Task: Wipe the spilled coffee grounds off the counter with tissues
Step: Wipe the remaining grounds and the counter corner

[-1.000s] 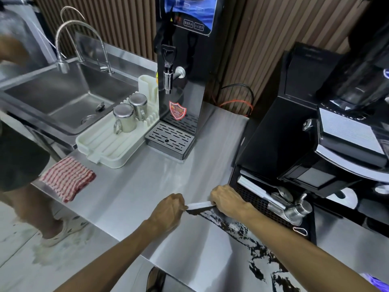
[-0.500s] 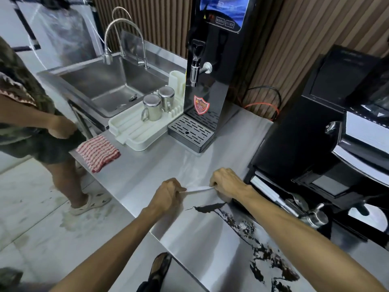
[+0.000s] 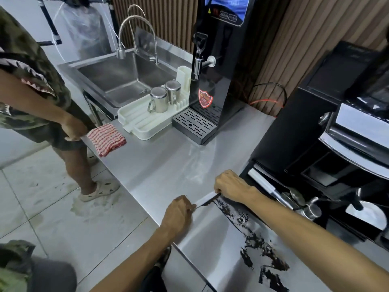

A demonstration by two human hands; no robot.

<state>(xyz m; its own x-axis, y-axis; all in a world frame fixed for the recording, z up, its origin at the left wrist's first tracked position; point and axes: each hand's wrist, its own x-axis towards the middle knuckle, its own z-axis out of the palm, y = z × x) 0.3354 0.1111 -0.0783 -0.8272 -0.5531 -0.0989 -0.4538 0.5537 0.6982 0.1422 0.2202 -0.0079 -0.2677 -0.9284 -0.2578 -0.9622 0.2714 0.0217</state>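
Observation:
A folded white tissue (image 3: 205, 200) is stretched flat on edge across the steel counter (image 3: 168, 165). My left hand (image 3: 179, 213) pinches its near end and my right hand (image 3: 229, 185) pinches its far end. Dark coffee grounds (image 3: 256, 243) lie in a ragged trail behind the tissue, running toward the lower right of the counter. The front of the trail touches the tissue. My right forearm crosses over part of the grounds.
A black espresso machine (image 3: 336, 133) with a portafilter (image 3: 303, 205) stands at the right. A black water dispenser (image 3: 214, 70), a white drying rack (image 3: 145, 121) with two steel cups, a sink (image 3: 124, 81) and a red checked cloth (image 3: 106, 139) lie further left. Another person (image 3: 37, 98) stands by the counter's left edge.
The camera has turned left and the other person has come into view beside the cloth. My hands keep hold of the tissue; it again touches the grounds after a gap half a second ago.

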